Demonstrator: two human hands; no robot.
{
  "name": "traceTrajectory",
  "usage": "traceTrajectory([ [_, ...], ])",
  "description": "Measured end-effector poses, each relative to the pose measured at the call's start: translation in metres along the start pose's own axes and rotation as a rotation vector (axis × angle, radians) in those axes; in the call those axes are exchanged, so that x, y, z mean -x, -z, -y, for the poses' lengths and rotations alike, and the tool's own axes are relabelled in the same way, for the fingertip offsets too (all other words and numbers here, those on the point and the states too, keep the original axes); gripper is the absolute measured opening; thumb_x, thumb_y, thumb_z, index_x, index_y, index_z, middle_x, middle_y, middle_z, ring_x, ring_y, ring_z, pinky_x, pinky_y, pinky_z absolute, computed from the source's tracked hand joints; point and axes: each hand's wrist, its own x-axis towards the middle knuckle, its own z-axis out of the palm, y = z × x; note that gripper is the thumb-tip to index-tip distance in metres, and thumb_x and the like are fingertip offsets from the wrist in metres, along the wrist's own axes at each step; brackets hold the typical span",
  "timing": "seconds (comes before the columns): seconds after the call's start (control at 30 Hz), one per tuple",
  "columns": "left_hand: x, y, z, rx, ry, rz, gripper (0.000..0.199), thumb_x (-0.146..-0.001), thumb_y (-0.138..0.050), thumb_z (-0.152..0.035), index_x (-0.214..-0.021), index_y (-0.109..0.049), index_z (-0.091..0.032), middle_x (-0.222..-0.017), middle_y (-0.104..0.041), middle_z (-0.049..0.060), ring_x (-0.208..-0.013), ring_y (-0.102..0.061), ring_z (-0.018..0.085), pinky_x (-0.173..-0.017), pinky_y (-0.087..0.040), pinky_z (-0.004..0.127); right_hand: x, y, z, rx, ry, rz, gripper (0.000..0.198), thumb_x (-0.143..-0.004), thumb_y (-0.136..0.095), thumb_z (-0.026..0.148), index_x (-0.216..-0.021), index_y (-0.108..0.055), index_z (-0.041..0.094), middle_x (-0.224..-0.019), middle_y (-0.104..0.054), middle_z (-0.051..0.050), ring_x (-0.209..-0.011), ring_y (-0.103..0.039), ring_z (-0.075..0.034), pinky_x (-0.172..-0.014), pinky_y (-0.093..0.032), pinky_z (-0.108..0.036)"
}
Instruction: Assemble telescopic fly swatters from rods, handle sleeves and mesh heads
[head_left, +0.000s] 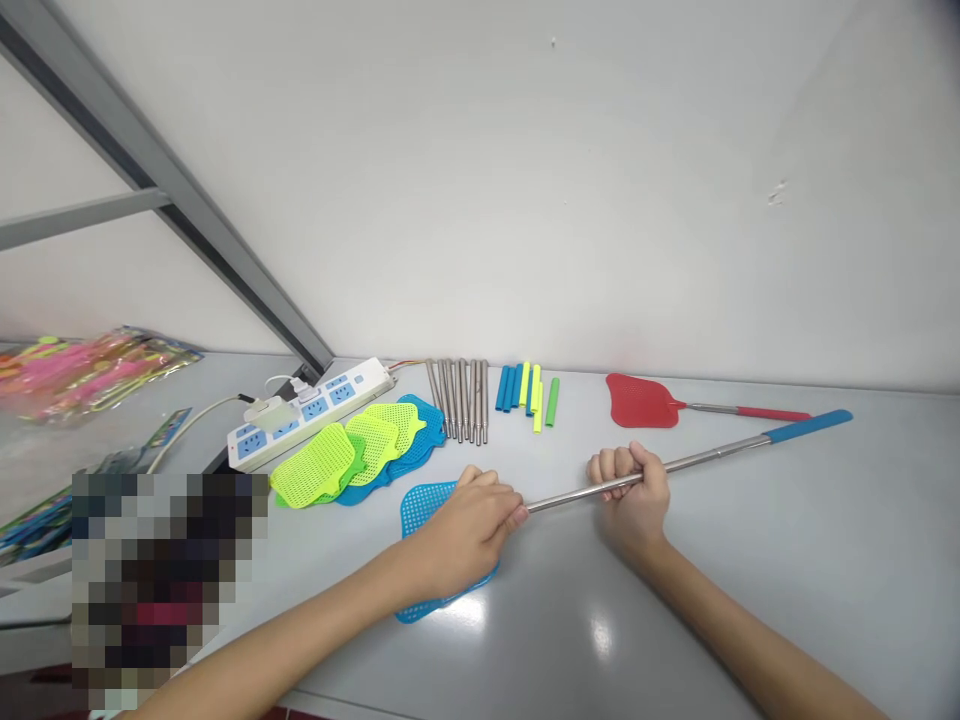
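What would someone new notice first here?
Probably the blue swatter near the middle, held by the left hand and right hand. The red swatter behind it, to the right, stands out too. Bright yellow, green and blue swatter heads overlap on the left, by the power strip.

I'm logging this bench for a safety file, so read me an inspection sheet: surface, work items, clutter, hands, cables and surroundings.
Surface: smooth gray tabletop with bright reflections near the front.
Work items: blue perforated plastic swatter head; silver metal rod with a blue grip; red swatter lying behind; overlapping yellow, green and blue perforated heads; row of silver metal tubes; blue, yellow and green tubular sleeves.
Clutter: clear plastic packets with pink and yellow contents, far left.
Hands: left hand closed at the head end of the rod, hiding any joint; right hand wrapped around it farther along.
Cables: white cable running left from a white power strip with blue sockets.
Surroundings: white wall behind, gray metal frame left.
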Motion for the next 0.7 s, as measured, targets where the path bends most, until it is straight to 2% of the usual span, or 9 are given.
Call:
traceTrajectory([
  [0.23,-0.011,-0.013,0.008,-0.021,-0.018,-0.072,0.031,-0.086,-0.025,-0.023,-0.056,-0.033,-0.016,-0.055,-0.044,-0.001,-0.061,-0.037,0.013,-0.065,-0.025,0.030,0.001,0.010,-0.013,-0.033,0.036,-0.077,0.041,-0.076,-0.037,0.028,-0.040,-0.021,0.019,-0.034,-0.018,0.006,-0.032,-0.025,-0.008,-0.039,-0.021,-0.027],
  [0.43,-0.023,-0.026,0.013,0.075,-0.031,-0.105,0.032,-0.085,-0.026,-0.022,-0.055,-0.036,-0.017,-0.053,-0.043,-0.001,-0.060,-0.037,0.013,-0.066,-0.026,0.031,0.001,0.014,-0.018,-0.040,0.036,-0.113,0.040,-0.076,-0.037,0.028,-0.041,-0.020,0.019,-0.034,-0.018,0.006,-0.032,-0.024,-0.008,-0.039,-0.020,-0.027],
  [0.57,-0.030,-0.032,0.010,0.090,-0.022,-0.100,0.032,-0.085,-0.025,-0.023,-0.056,-0.037,-0.017,-0.054,-0.044,-0.001,-0.061,-0.038,0.013,-0.065,-0.026,0.030,0.000,0.014,-0.018,-0.051,0.025,-0.131,0.040,-0.076,-0.038,0.028,-0.041,-0.019,0.018,-0.034,-0.019,0.006,-0.032,-0.023,-0.008,-0.039,-0.020,-0.027],
  [0.7,-0.036,-0.029,0.002,0.058,-0.029,-0.155,0.031,-0.084,-0.027,-0.020,-0.055,-0.040,-0.017,-0.055,-0.047,0.000,-0.061,-0.038,0.013,-0.066,-0.025,0.031,0.000,0.013,-0.017,-0.044,0.011,-0.140,0.040,-0.076,-0.036,0.028,-0.042,-0.017,0.018,-0.034,-0.017,0.006,-0.032,-0.022,-0.007,-0.040,-0.020,-0.027],
])
